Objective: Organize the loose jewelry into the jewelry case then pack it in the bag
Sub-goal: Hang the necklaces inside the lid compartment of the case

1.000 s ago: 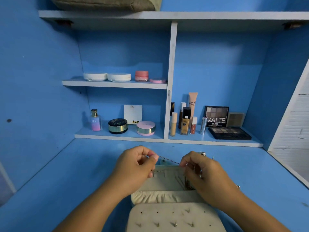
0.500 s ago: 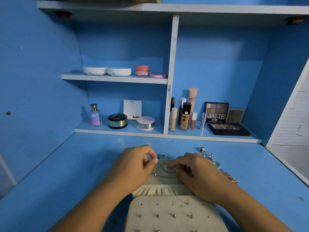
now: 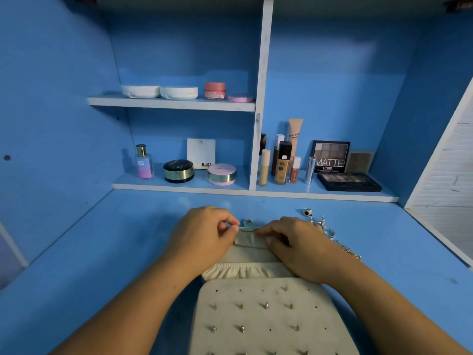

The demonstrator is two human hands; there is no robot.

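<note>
I judge the job to be about halfway through the sorting. The jewelry case [image 3: 256, 316] lies open on the blue desk [image 3: 102, 265] just in front of me, and rows of stud earrings [image 3: 266, 306] already sit in its near panel. My left hand [image 3: 204, 234] pinches one end of a thin chain [image 3: 247, 229] between thumb and forefinger. My right hand [image 3: 299, 249] has its curled fingertips closed on the other end, so the chain runs taut across the top of the far panel, above a small strap [image 3: 252, 238].

Left to do: a few rings [image 3: 330, 232] and a pinkish chain [image 3: 349, 251] lie loose on the desk just right of the case. Then come closing and packing, and I see no bag.

The case is cream, soft and padded, with a gathered elastic pocket [image 3: 243, 270] across its middle.
</note>
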